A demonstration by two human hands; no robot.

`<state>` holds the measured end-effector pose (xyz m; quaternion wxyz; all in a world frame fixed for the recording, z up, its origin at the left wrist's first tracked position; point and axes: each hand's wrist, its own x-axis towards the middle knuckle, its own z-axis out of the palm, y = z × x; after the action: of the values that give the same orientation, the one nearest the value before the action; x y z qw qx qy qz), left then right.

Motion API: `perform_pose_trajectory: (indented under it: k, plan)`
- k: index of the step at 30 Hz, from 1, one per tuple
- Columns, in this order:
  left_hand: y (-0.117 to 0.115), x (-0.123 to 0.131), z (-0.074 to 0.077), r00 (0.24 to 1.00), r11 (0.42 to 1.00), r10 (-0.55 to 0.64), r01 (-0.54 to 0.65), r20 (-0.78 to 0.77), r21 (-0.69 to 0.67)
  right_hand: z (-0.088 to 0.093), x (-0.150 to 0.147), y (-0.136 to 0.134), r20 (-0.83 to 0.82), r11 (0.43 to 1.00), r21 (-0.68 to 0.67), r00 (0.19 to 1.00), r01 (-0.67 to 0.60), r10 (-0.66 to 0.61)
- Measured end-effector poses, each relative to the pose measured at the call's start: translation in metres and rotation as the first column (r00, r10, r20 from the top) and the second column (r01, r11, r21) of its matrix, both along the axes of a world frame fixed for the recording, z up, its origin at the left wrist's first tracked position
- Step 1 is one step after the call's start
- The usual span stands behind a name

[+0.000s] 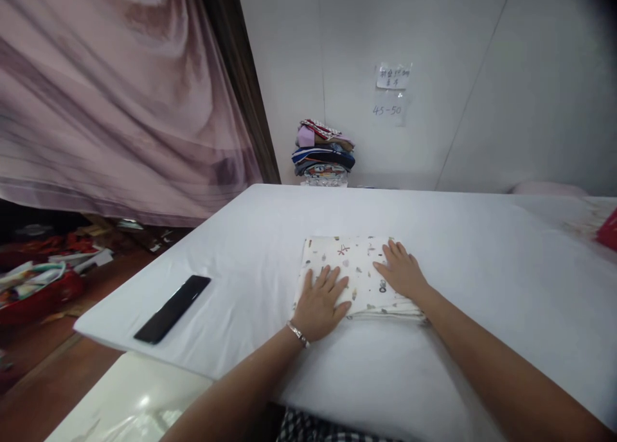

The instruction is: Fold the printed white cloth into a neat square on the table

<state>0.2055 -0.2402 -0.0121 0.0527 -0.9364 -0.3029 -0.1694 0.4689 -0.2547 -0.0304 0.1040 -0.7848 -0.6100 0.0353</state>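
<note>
A folded cloth [357,261], cream with small scattered prints, lies flat near the middle of the white surface [482,268], a little toward the person's side. Both hands rest on top of it. The left hand [321,304] lies palm down on the near left corner, fingers spread and stretched forward, the heel of the palm over the cloth's edge. It grips nothing. A thin bracelet [297,333] sits on that wrist. The right hand [402,272] is also flat and open, palm down on the right part of the cloth, with its fingers pointing toward the far left and nothing closed in them. The two hands are near each other but apart, with a strip of printed fabric showing between them.

Well to the left, near the surface's edge, a black phone [172,308] lies face up at a slant. At the far edge, against the wall, stands a stack of folded clothes [322,151] in mixed colours. Above and to its right, a small paper note [393,77] is stuck to the wall. A pinkish curtain [120,95] hangs on the left, and below it there is clutter on the floor [33,281]. Something red [610,230] shows at the far right edge.
</note>
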Motion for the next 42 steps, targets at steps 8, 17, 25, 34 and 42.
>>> perform_pose_trajectory:
  k: [8,17,25,34,42]
  plan:
    - [-0.002,0.001,0.001,0.998,1.0,0.029,-0.03,0.047,0.004,-0.005,0.006,-0.001,-0.063,0.997,0.069,0.997,-0.038,0.043]
    - [-0.005,0.004,0.002,0.989,0.99,0.068,-0.051,0.132,-0.128,-0.012,0.012,-0.002,-0.129,0.985,0.16,0.988,-0.066,0.087]
    - [0.03,-0.022,0.0,0.786,0.845,0.493,-0.33,0.374,-0.421,-0.01,0.014,-0.002,-0.163,0.993,0.105,0.985,-0.046,0.063]
    - [0.04,-0.037,0.004,0.701,0.625,0.683,-0.417,0.204,-0.66,0.004,0.02,-0.009,-0.49,0.981,0.154,0.871,0.115,-0.026]
    - [0.039,-0.031,-0.006,0.667,0.578,0.663,-0.169,0.339,-0.798,0.026,0.018,-0.059,-0.899,0.889,-0.041,0.37,0.457,-0.232]
